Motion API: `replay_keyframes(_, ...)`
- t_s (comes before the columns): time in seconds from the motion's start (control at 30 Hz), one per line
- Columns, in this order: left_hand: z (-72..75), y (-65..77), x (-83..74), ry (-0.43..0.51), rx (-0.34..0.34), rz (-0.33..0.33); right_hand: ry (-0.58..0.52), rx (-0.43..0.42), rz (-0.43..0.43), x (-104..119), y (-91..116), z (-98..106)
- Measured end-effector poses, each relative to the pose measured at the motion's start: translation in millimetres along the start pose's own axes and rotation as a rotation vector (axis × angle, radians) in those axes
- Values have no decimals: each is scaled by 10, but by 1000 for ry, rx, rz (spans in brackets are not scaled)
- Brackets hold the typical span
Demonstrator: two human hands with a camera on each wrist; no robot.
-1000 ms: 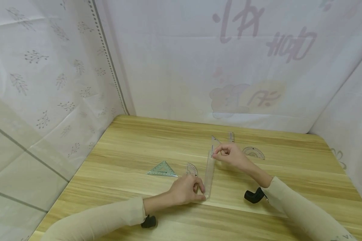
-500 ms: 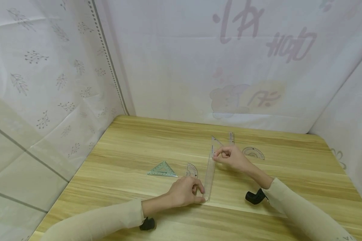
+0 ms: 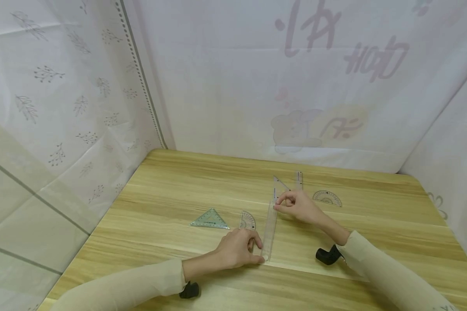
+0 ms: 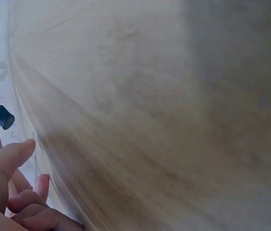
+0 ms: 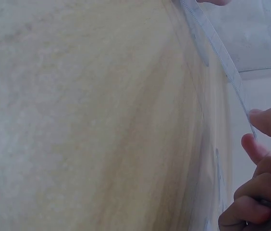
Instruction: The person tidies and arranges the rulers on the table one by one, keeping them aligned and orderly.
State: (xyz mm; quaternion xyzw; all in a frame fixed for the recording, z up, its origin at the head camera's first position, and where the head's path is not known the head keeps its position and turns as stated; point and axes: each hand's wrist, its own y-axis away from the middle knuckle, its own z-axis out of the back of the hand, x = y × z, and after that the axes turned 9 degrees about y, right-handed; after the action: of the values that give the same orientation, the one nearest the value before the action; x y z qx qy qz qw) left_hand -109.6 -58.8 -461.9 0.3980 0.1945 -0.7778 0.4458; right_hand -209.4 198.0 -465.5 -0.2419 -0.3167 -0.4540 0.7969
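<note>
A clear ruler (image 3: 270, 231) stretches between my two hands, raised off the wood in the right wrist view. My left hand (image 3: 238, 249) holds its near end between thumb and forefinger. At the far end, my right hand (image 3: 300, 207) pinches it with thumb and forefinger, the other fingers curled. A clear set square (image 3: 275, 190) lies just beyond the ruler's far end, partly covered by the right hand. Close behind the left hand is a clear protractor (image 3: 247, 220), its lower part hidden. In the left wrist view the ruler shows only as a thin line.
A green set square (image 3: 209, 219) lies left of the protractor on the wooden table (image 3: 171, 185). Farther back are another clear ruler (image 3: 299, 178), partly hidden by the right hand, and a second protractor (image 3: 327, 198). Printed cloth (image 3: 225, 86) hangs behind the table.
The held ruler has shifted slightly toward me, and my right hand has come a little nearer with it. The things lying on the table have stayed put.
</note>
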Motion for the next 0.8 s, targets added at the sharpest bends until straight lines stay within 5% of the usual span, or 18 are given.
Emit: replay_keyframes(0.8, -58, -35, -5, -42, 3, -2, 35, 28, 54, -15, -46, -35)
